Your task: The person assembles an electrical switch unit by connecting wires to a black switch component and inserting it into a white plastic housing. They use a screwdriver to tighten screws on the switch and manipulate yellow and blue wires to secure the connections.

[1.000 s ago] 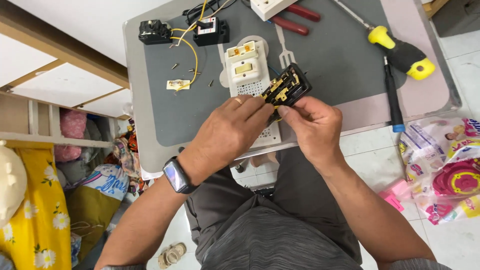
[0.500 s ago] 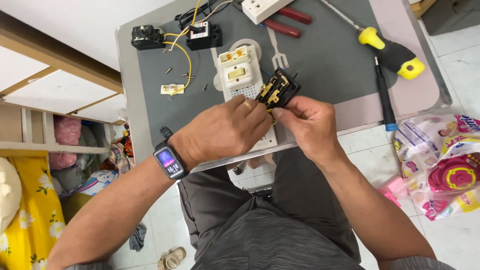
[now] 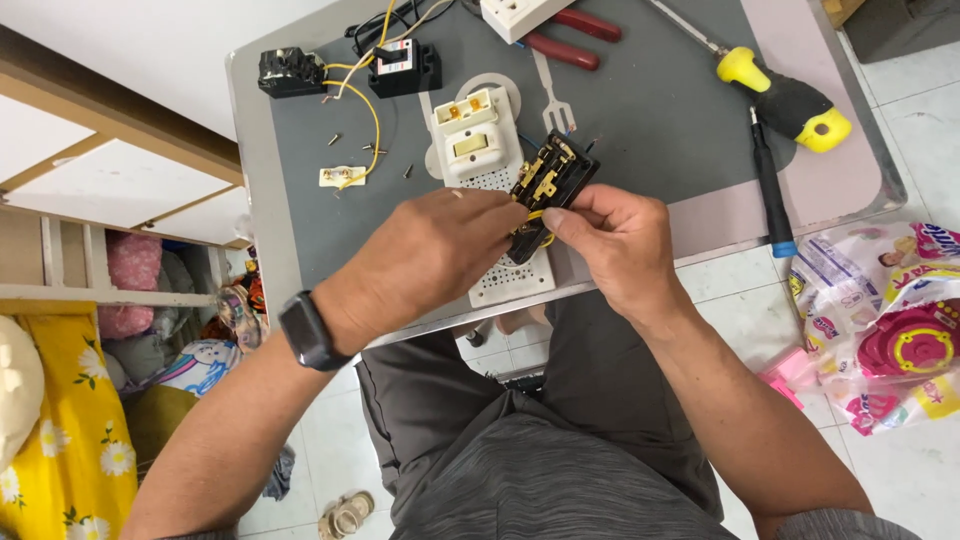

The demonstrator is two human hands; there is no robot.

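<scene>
Head view: both hands (image 3: pixel 600 240) around black socket (image 3: pixel 550 185)

We see a black plastic socket block (image 3: pixel 548 190) with shiny brass metal contacts, a matt grey table mat (image 3: pixel 650 110) on a smooth metal-edged table (image 3: pixel 262 200), and a glossy yellow-and-black plastic-handled screwdriver (image 3: pixel 785 98) at far right.

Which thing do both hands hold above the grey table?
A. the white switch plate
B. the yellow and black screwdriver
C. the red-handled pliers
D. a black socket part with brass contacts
D: the left hand and right hand pinch the black socket part with brass contacts between them.
</scene>
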